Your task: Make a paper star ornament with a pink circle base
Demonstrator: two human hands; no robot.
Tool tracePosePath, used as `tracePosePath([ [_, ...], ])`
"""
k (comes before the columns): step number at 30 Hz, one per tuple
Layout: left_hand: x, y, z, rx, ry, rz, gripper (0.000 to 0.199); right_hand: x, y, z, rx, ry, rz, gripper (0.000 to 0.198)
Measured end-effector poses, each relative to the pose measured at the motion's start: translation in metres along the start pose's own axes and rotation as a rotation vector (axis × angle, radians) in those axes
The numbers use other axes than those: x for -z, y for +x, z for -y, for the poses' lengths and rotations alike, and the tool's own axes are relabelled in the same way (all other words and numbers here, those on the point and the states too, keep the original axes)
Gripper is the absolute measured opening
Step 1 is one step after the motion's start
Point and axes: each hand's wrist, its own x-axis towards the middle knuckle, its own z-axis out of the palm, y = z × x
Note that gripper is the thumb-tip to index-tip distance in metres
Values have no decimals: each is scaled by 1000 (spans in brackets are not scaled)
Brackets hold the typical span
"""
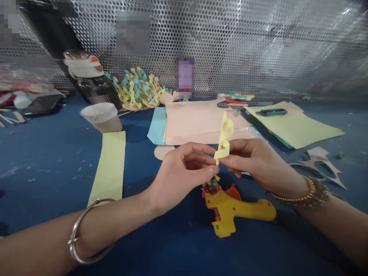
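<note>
A curled pale-yellow paper strip (223, 147) stands upright between my hands. My left hand (184, 168) is closed, pinching the strip's lower end between thumb and fingertips. From the other side my right hand (250, 157) is closed too, its thumb and fingers at the strip's lower curl. Just below my fingertips lies a yellow pistol-shaped plastic tool (238, 211) with an orange part. Small coloured bits sit at its upper end, partly hidden by my left hand. A long pale-yellow paper piece (110, 165) rests left of my left hand.
Stacked pink paper sheets (201, 119) lie ahead, beside scissors (310, 170) and a cutter (271, 112) on yellow-green paper (301, 126). A paper cup (102, 117), a dark bottle (94, 84) and a bunch of curled paper strips (140, 88) stand back left, before a perforated metal panel (218, 38).
</note>
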Motion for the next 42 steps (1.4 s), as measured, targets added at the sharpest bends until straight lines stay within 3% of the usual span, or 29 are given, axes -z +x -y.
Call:
tracePosePath([
  [12, 1, -1, 0, -112, 211, -42, 26, -2, -1, 1, 54, -61, -26, 12],
  [32, 1, -3, -1, -133, 248, -27, 31, -4, -2, 3, 64, -71, -39, 9],
  [42, -1, -3, -2, -130, 385, -84, 10, -3, -2, 0, -1, 10, -42, 11],
])
